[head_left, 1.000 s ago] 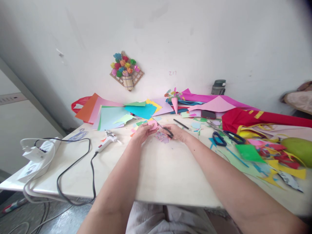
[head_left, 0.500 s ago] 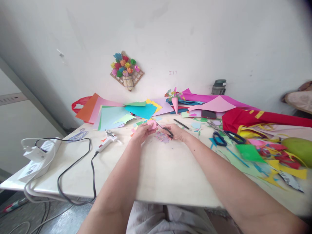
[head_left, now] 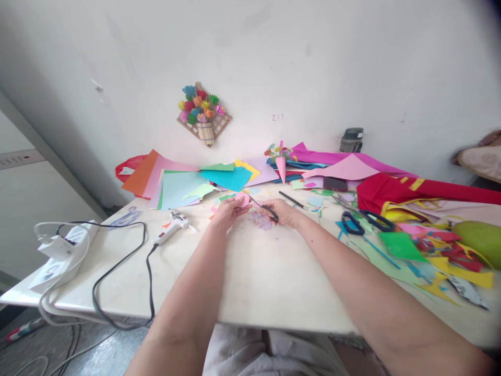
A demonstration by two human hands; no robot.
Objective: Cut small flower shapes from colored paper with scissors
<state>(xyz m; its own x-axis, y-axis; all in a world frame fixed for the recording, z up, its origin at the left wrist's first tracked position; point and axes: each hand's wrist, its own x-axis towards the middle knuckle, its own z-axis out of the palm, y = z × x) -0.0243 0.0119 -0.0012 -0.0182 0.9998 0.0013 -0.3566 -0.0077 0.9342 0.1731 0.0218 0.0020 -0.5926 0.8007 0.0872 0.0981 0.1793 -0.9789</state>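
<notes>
As the left hand is pinching pink paper at 12 o'clock, the right hand is gripping scissors, any slip risking a nick.

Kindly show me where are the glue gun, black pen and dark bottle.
Glue gun (head_left: 171, 231), head view: its white handle.
Black pen (head_left: 292, 200), head view: its barrel.
Dark bottle (head_left: 350, 144), head view: its body.

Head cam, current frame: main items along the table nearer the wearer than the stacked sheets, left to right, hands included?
Power strip → glue gun → left hand holding pink paper → right hand holding small scissors → large blue-handled scissors → green fruit-like object.
</notes>
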